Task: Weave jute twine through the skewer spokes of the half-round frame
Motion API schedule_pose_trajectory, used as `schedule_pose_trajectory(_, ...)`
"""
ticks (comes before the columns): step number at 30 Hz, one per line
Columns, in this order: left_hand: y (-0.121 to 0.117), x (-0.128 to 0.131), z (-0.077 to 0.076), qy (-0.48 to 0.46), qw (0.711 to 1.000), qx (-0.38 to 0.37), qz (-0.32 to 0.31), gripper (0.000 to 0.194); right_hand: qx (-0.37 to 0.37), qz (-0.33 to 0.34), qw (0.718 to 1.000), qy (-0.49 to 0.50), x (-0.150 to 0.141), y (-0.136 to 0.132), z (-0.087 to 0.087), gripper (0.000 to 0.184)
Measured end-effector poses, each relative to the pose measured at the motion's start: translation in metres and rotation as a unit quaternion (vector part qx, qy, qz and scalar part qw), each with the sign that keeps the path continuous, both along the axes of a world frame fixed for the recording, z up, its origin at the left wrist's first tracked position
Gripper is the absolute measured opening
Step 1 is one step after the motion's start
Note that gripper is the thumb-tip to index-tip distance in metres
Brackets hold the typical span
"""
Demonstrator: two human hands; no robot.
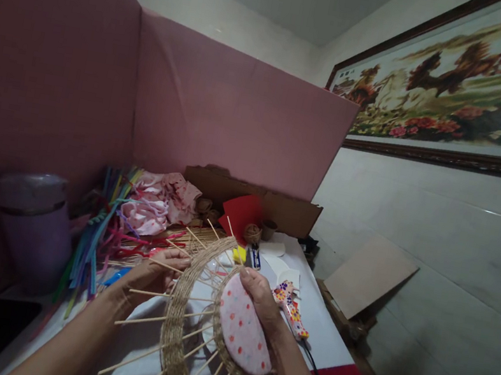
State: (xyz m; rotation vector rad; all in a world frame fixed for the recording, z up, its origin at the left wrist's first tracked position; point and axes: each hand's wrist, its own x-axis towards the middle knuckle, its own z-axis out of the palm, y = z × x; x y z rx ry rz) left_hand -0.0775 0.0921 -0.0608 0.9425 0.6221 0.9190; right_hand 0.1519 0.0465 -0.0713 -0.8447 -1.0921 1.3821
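I hold a round craft piece upright over the table: thin wooden sticks radiate from a pink dotted fabric disc through a woven jute ring. My left hand is closed on the ring's far left side, fingers over the sticks. On the disc's upper right edge rests my right hand, fingers curled round its jute rim.
A flowered glue gun lies right of my hand on the white tabletop. Coloured pipe cleaners, pink cloth, a jute ball, red paper and cardboard crowd the back. A lidded purple bin stands left.
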Motion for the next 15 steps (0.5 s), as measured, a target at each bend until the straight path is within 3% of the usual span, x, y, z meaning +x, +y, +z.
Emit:
schedule_pose_trajectory(5, -0.0056, 0.0003, 0.0041, 0.006, 1.000, 0.005, 0.014, 0.020, 0.003, 0.002, 1.000, -0.004, 0.0002, 0.0013, -0.0015, 0.034)
schedule_pose_trajectory(15, -0.0099, 0.0006, 0.0063, 0.040, 0.998, 0.047, -0.017, 0.021, 0.020, -0.003, 0.999, -0.029, 0.0010, 0.0039, -0.0078, 0.033)
